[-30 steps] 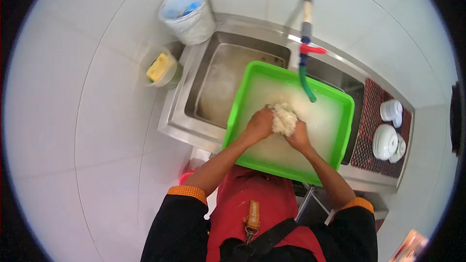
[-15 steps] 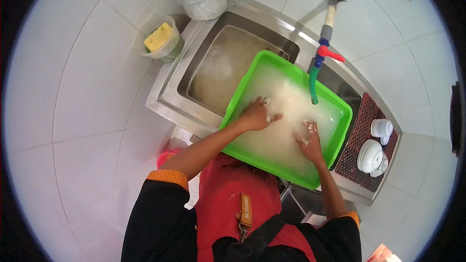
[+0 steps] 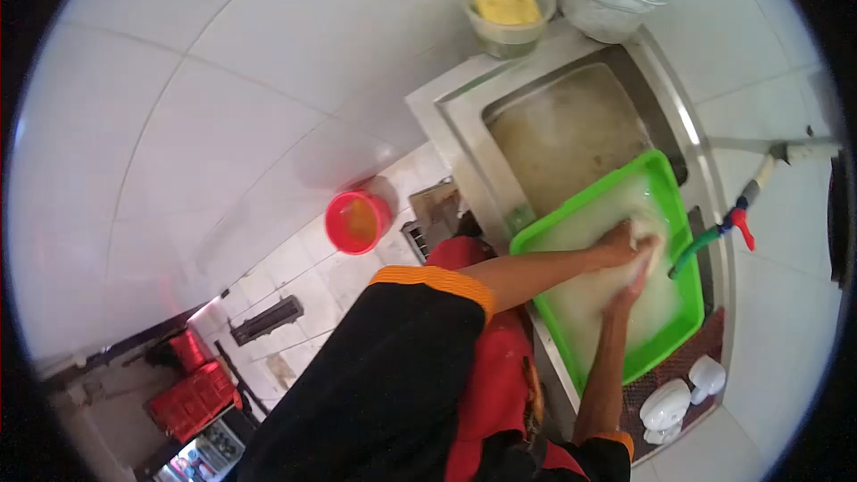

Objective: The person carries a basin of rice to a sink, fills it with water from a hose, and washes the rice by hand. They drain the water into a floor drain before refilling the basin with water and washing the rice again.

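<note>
A green plastic tub [image 3: 561,223] holds cloudy whitish liquid [image 3: 585,290]. My left hand [image 3: 616,245] is over the liquid in the tub's far part, its fingers curled inward; whether they hold anything is hidden. Close against it, my right hand [image 3: 634,290] is seen edge-on with its fingers stretched towards the left hand's fingertips. The two hands meet or nearly meet. A green hose end [image 3: 692,252] with a red valve handle [image 3: 743,228] hangs over the tub's rim, just beyond my hands.
The tub rests across a steel sink, beside a basin of murky water [image 3: 571,134]. A container with a yellow sponge [image 3: 507,7] and a white bucket [image 3: 607,0] stand on the far edge. White bowls [image 3: 665,405] sit on a dark red mat [image 3: 687,357]. A red bucket [image 3: 357,221] stands on the floor.
The view has swung left, so the sink appears further right and more floor shows. My hands were spread apart in the liquid with pale bits on them; now they are together.
</note>
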{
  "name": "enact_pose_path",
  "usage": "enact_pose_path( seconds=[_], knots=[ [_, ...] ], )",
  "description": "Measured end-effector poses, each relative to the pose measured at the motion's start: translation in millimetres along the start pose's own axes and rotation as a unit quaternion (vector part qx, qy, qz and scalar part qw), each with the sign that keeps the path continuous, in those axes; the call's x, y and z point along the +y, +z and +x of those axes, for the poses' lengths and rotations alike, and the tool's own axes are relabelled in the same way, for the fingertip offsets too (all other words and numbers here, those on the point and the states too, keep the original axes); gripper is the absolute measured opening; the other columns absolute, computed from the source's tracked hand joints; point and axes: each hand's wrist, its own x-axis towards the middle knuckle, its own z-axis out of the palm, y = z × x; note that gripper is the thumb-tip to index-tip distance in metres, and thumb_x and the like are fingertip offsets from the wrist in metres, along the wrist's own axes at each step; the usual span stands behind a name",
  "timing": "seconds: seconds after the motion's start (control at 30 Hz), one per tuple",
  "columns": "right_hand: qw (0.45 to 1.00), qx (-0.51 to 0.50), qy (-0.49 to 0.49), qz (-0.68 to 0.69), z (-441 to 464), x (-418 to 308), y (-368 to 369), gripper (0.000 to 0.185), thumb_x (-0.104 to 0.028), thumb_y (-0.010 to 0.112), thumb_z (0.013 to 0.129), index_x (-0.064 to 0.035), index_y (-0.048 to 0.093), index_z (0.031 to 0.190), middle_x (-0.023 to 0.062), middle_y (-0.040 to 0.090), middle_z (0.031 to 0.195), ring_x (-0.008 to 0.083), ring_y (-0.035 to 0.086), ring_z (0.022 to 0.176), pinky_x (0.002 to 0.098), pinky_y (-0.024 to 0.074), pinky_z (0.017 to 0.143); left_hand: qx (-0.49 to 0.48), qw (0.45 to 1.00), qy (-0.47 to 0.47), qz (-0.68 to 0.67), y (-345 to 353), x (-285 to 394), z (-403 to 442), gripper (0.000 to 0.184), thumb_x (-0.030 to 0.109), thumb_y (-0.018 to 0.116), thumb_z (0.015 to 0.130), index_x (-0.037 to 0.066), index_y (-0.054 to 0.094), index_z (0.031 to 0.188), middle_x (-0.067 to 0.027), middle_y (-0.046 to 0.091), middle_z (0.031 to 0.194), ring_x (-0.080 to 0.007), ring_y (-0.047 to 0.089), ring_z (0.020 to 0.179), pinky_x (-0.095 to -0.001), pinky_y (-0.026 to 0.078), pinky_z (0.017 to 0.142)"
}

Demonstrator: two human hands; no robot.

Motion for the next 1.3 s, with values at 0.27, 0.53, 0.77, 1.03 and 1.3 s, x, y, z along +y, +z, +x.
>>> enact_pose_path(
  seconds=[0.27, 0.53, 0.77, 1.03, 1.3],
  knots=[
    [0.979, 0.030, -0.091, -0.182, -62, -68, 45, 0.029, -0.022, 0.052, 0.094, -0.0016, 0.062, 0.111, 0.0102, 0.065, 0.107, 0.0210, 0.060, 0.099, 0.0334, 0.0427, 0.091, -0.128, 0.954, 0.129, 0.240, -25, -10, 6, 0.036, 0.026, 0.060, 0.086, -0.001, 0.057, 0.109, -0.0248, 0.062, 0.100, -0.0403, 0.060, 0.093, -0.0459, 0.048, 0.082],
    [0.778, -0.200, -0.081, -0.590, -127, -106, -36, 0.045, -0.023, 0.076, 0.067, -0.0028, 0.061, 0.105, 0.0141, 0.056, 0.106, 0.0338, 0.047, 0.112, 0.0441, 0.0414, 0.091, -0.404, 0.721, 0.307, 0.472, -100, 4, -11, 0.062, 0.009, 0.067, 0.072, 0.002, 0.044, 0.129, -0.0215, 0.045, 0.131, -0.0338, 0.044, 0.122, -0.0429, 0.035, 0.104],
    [0.636, -0.212, -0.057, -0.740, -139, -43, -84, 0.067, -0.022, 0.074, 0.065, -0.0035, 0.049, 0.125, 0.0215, 0.059, 0.101, 0.0347, 0.055, 0.101, 0.0479, 0.0454, 0.082, -0.375, 0.568, 0.262, 0.685, -114, -52, -7, 0.036, 0.015, 0.068, 0.066, 0.001, 0.064, 0.099, -0.0193, 0.062, 0.106, -0.0276, 0.058, 0.102, -0.0429, 0.045, 0.088],
    [0.644, -0.240, -0.095, -0.720, -94, 54, -55, 0.074, -0.031, 0.073, 0.067, 0.0006, 0.046, 0.128, 0.0218, 0.056, 0.121, 0.0309, 0.053, 0.113, 0.0446, 0.0414, 0.095, -0.438, 0.387, 0.206, 0.785, -101, -144, 44, 0.043, 0.024, 0.074, 0.063, 0.001, 0.068, 0.099, -0.0244, 0.062, 0.105, -0.0370, 0.056, 0.105, -0.0476, 0.033, 0.103],
    [0.884, -0.101, -0.184, -0.418, -21, 48, 36, 0.044, -0.024, 0.064, 0.075, -0.0029, 0.057, 0.112, 0.0218, 0.054, 0.121, 0.0377, 0.047, 0.115, 0.0455, 0.0346, 0.103, -0.425, 0.755, 0.297, 0.402, -33, 25, -23, 0.040, 0.016, 0.064, 0.074, 0.001, 0.059, 0.111, -0.0173, 0.061, 0.111, -0.0350, 0.053, 0.107, -0.0472, 0.037, 0.093]
  ],
)
